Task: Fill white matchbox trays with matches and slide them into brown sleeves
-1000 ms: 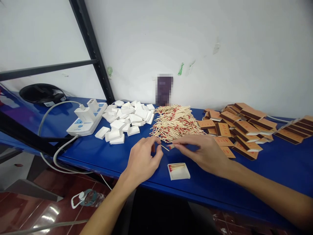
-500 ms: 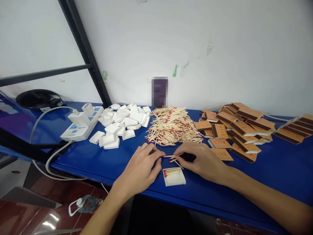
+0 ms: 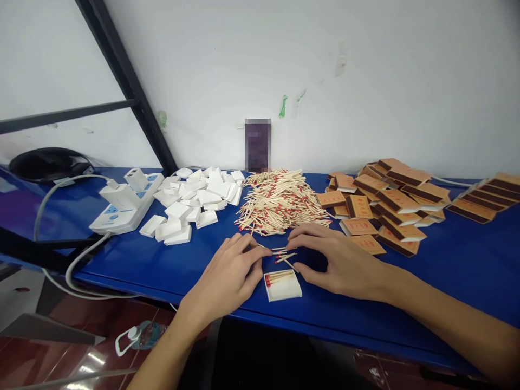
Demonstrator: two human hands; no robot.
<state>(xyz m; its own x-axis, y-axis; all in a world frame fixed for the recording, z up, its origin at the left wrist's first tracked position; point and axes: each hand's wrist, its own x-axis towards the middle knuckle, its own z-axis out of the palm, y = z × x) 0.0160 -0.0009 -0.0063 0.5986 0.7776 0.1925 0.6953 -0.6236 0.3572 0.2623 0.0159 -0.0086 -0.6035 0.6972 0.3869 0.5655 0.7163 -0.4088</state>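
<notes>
Between my hands several loose matches (image 3: pixel 286 257) with red heads lie on the blue table. My left hand (image 3: pixel 233 271) rests on the table to their left, its index fingertip at the match ends and the thumb lower and apart. To their right, my right hand (image 3: pixel 339 260) is open, thumb and index finger spread around the matches without pinching them. Just in front sits a white matchbox tray (image 3: pixel 289 290), with several matches (image 3: pixel 278 278) lined up along its far side, heads to the left. Behind my hands rises a large heap of matches (image 3: pixel 282 203).
White empty trays (image 3: pixel 179 211) are piled at the left, beside a power strip (image 3: pixel 122 216) with cables. Orange matchbox sleeves (image 3: pixel 390 200) are heaped at the right. A black rack post (image 3: pixel 130 81) stands at the left, and a plastic bottle (image 3: pixel 148 336) lies on the floor.
My right thumb and index finger have spread, letting go of a match that now lies with the others. The whole view has shifted slightly, so things appear higher and further left.
</notes>
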